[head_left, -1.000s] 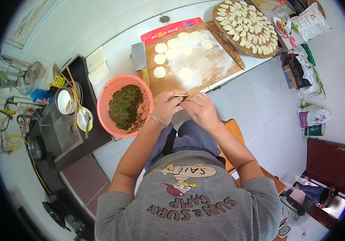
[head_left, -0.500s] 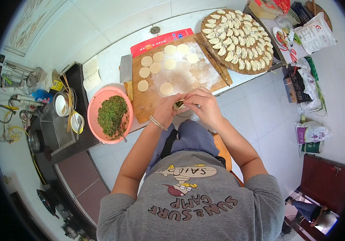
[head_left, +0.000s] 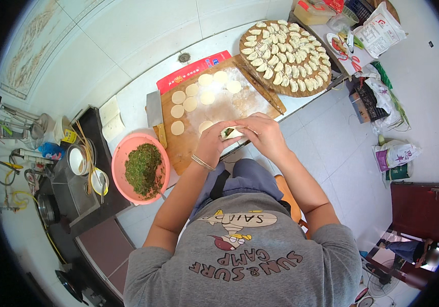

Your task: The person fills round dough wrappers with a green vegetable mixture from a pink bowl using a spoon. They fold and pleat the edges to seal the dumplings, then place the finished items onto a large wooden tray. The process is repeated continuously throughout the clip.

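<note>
Between my two hands, just off the front edge of the floured wooden board (head_left: 178, 156), is a partly folded dumpling (head_left: 233, 133) with green filling showing at its left end. My left hand (head_left: 214, 140), with a bracelet at its wrist, is closed around the dumpling's left side. The fingers of my right hand (head_left: 265, 134) pinch its wrapper at the right. Several round dough wrappers (head_left: 189, 104) lie on the board; one is partly hidden behind my left hand. A pink bowl (head_left: 118, 169) of chopped green filling (head_left: 142, 166) stands to the left.
A cleaver (head_left: 154, 108) rests at the board's left edge, a rolling pin (head_left: 260, 84) along its right. Behind right, a round wooden board (head_left: 301, 92) carries rows of finished dumplings. Bowls and chopsticks (head_left: 90, 158) stand at far left. Another person (head_left: 408, 250) is at the lower right.
The view has shifted, so the board and bowl sit a little differently in the picture. My hands stay together on the dumpling, whose wrapper and filling now show more.
</note>
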`<state>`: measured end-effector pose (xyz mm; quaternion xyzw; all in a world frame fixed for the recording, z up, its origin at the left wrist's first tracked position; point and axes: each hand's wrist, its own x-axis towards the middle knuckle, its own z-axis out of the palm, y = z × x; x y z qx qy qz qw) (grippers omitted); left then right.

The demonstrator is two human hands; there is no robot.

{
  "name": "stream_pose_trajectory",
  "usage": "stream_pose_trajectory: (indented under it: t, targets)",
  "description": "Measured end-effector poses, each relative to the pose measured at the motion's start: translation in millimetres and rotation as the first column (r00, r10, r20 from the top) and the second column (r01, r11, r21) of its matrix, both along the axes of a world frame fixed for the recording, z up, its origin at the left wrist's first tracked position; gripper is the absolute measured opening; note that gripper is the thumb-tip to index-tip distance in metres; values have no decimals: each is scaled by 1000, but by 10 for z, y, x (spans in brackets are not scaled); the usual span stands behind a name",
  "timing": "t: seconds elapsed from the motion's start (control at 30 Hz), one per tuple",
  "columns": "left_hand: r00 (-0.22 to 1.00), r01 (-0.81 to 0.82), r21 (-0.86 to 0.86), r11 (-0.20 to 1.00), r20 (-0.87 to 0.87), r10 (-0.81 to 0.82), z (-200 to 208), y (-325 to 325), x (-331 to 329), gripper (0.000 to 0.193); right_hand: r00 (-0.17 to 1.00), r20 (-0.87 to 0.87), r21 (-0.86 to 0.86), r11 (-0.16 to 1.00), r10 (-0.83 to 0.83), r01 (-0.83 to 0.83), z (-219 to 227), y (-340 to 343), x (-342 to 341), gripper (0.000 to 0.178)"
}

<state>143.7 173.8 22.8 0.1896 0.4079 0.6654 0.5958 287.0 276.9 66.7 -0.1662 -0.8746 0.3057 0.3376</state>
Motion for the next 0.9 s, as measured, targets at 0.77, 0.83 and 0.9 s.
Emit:
stream_pose_trajectory:
  t: [0.77,0.83,0.9]
  targets:
    - [999,-18,-61,998,27,19,180,-48,-209,43,985,34,-258,951,-169,172,-148,-178,-103,10]
    - [999,-27,-33,999,30,28,188,-55,-211,42,988,7,-170,974,-153,152,-170,-165,-118,9]
    - [999,-44,-4,999,17,44,182,-58,-212,42,989,-23,-135,981,-145,141,-177,-146,-144,10]
